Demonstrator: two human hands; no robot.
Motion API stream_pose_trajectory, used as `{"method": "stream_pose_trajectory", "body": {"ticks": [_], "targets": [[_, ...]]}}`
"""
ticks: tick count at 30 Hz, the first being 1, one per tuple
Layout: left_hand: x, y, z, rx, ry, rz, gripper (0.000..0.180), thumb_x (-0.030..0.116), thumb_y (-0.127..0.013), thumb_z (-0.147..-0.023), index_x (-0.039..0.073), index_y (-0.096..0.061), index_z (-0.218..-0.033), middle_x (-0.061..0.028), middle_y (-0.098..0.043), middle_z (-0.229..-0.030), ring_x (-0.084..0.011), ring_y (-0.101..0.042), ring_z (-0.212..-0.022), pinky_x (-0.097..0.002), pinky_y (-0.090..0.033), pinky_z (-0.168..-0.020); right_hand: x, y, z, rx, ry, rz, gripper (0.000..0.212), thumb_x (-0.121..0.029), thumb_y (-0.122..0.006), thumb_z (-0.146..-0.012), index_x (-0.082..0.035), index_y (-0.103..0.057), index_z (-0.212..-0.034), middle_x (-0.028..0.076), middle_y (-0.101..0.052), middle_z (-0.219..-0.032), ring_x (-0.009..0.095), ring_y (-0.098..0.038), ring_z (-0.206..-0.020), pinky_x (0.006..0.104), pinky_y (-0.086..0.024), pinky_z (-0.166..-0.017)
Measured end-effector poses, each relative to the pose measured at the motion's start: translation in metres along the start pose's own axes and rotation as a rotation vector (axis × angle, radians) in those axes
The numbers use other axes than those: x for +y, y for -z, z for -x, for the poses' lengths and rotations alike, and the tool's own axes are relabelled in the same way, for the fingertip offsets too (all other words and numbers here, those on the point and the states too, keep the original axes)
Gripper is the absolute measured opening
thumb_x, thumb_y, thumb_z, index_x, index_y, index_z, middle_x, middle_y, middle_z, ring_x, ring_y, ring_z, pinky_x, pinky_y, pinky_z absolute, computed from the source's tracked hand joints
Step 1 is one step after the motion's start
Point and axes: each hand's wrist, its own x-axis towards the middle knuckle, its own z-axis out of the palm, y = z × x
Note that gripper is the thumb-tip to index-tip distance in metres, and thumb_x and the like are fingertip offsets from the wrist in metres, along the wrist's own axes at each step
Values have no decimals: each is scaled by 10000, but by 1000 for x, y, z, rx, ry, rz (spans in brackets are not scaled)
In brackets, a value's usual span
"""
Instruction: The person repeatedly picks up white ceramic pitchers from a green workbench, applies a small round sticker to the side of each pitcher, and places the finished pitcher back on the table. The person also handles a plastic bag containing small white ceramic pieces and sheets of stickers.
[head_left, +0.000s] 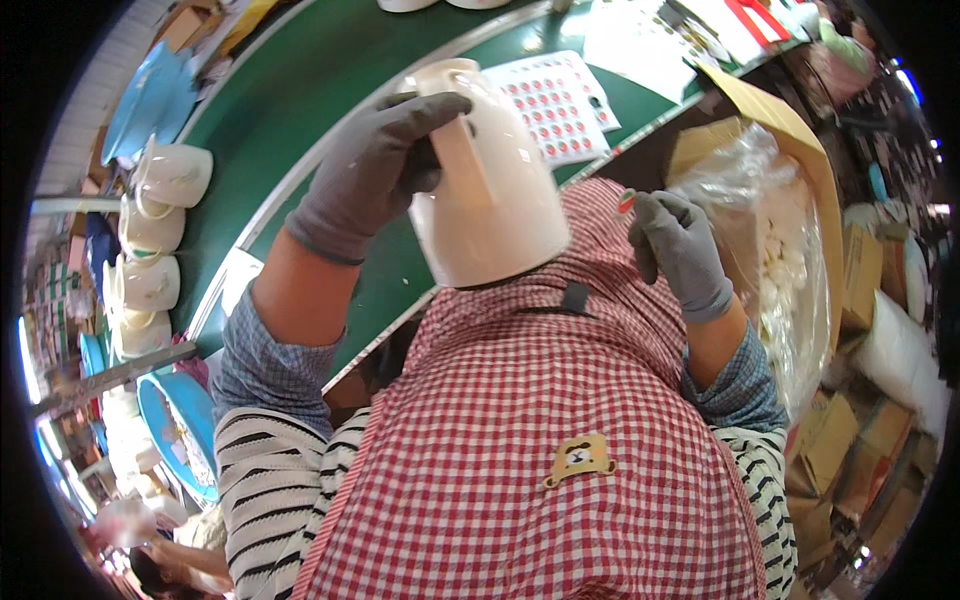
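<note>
My left hand (375,165), in a grey glove, grips a large cream ceramic mug (490,190) by its base and handle and holds it tilted above the edge of the green conveyor belt (290,110), its open mouth turned toward my chest. My right hand (680,250), also gloved in grey, pinches a small round red sticker (626,202) between thumb and fingertip, a short way right of the mug. A white sheet of red stickers (555,100) lies on the belt just behind the mug.
Several cream mugs (150,250) stand in a row at the left beside blue trays (150,100). An open cardboard box lined with a clear plastic bag (780,240) sits at the right. More cartons (850,440) are stacked lower right. Another person's arm (185,560) shows at bottom left.
</note>
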Motion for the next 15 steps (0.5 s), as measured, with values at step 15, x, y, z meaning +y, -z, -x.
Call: {"method": "stream_pose_trajectory", "body": {"ticks": [15], "targets": [[-108,-81,-83,-356,109,-1,262,213,-622,-965,24,-675,-1139,-6,-662,-877,-76,-601,-680,-199,-506,-570,9,14,39,-101,-336,250,476,-476,-671,-895,-8,-685,-809,5,-544,-590,65,-449,-446,232,-344,-392]]}}
